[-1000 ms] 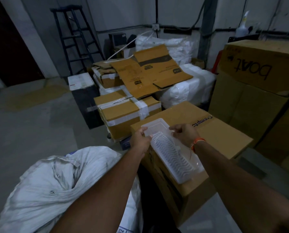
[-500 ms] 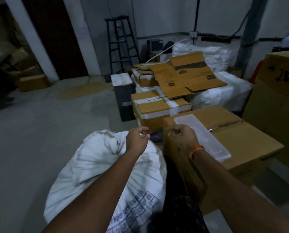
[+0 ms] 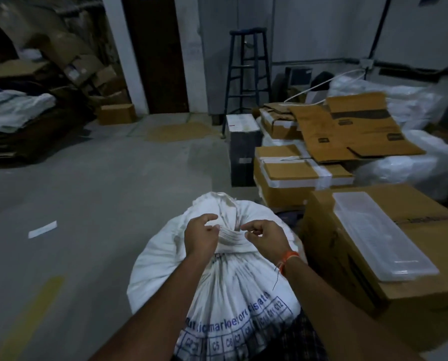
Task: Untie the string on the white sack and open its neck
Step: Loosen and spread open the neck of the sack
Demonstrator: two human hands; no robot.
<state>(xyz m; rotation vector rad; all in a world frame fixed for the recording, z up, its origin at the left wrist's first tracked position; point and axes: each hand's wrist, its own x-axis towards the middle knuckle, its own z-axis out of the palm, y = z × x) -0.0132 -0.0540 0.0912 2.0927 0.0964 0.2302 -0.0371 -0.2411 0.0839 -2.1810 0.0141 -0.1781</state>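
Here, hands [image 3: 232, 237] flanking white sack [image 3: 225, 287] neck

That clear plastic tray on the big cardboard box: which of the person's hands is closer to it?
Right. The right hand is at the sack's neck on the side facing the clear plastic tray; the left hand is on the far side.

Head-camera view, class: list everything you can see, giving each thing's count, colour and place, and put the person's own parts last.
White sack: one, white with blue print, floor centre, neck still bunched.
Clear plastic tray: one, translucent, on the brown box at right.
Brown box: one, right of the sack.
Taped box: one, brown with white tape, behind.
Stepladder: one, dark blue, by the wall.
Left hand: on the sack's neck.
Right hand: on the neck, orange wristband.
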